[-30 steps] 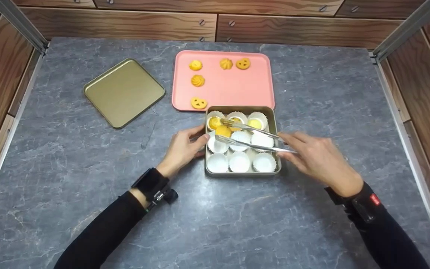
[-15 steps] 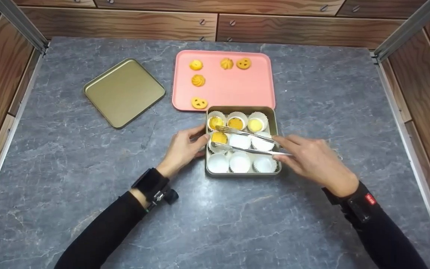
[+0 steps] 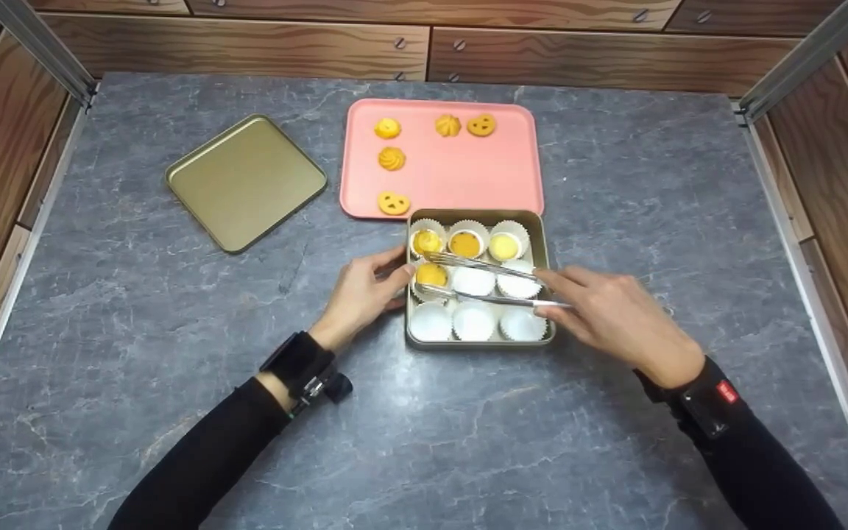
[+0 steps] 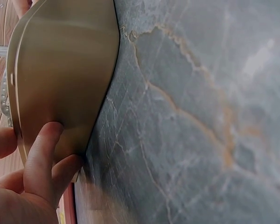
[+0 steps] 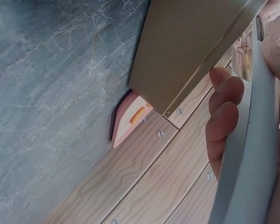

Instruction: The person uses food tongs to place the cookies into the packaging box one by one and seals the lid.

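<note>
The yellow cookie [image 3: 431, 275] is in the left paper cup [image 3: 433, 300] of the middle row, between the tips of the metal tongs [image 3: 505, 299]. Can't tell if the tips actually touch it. The right hand [image 3: 619, 313] is pinching the tong handles, though its lower fingers are hidden from above. The left hand [image 3: 359, 291] grips the left side of the gold tin [image 3: 475, 344], thumb at the rim, fingertips on the outside wall. The far row's cups hold three more yellow or orange bits, too blurry to pin down, and the tongs partly cover the middle row. Just beyond is a pink tray [image 3: 468, 173] with five cookies [image 3: 391, 158], its near edge partly behind the tin. Gold lid [image 3: 247, 184] lies far left. Both dark sleeves [image 3: 199, 453] get cut off at the near edge.
</note>
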A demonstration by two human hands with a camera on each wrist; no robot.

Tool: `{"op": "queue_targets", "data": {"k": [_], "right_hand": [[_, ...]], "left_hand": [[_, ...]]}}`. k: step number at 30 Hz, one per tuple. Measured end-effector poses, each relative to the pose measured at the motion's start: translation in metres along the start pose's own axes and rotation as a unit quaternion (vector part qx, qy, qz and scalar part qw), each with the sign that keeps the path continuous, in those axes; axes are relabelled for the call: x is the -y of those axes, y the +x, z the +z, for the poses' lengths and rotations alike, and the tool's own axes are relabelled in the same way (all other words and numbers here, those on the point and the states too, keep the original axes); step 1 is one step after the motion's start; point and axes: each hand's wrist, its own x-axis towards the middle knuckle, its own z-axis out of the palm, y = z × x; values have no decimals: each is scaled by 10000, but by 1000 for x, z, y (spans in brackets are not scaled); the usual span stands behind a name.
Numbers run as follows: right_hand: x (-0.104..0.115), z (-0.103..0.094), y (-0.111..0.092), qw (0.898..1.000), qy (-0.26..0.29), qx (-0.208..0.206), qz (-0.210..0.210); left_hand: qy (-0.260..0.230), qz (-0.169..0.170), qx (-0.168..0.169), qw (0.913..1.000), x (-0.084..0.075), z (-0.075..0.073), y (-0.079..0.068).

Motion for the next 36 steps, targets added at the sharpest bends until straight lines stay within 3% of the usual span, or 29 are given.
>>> {"op": "queue_targets", "data": {"k": [7,20,28,36], "right_hand": [[2,-1,3,9999,-34,97,88],[-2,0,1,9999,54,-105,9],[-11,-6,-3,9977,357,-516,257],[-25,-9,6,9921,259,-1029,673]], "left_hand": [[-30,-1,8,10000,0,0,0],[-41,41,29,10000,-1,0,0],[-69,39,7,10000,-1,0,0],[46,17,-55,10000,-1,0,0]]}}
